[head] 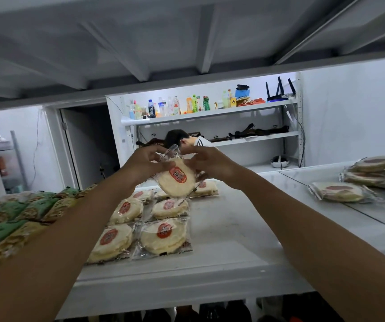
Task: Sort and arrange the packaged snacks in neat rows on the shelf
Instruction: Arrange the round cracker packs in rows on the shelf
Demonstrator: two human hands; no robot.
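Observation:
Both my hands hold one clear packet of round pale rice crackers with a red label [176, 180] above the white shelf [231, 231]. My left hand [143, 162] pinches the packet's upper left edge, and my right hand [207, 162] grips its upper right side. The packet hangs tilted over the far end of two rows of like cracker packets [161, 235] lying flat on the shelf. Green and tan snack bags [17, 217] fill the shelf's left part, partly hidden by my left forearm.
A loose pile of the same cracker packets [340, 191] lies on the marble-look surface at the right. The shelf board above hangs low overhead. Behind, a person [182, 138] bends before a wall rack of bottles [170, 108]. Dark items sit below the shelf.

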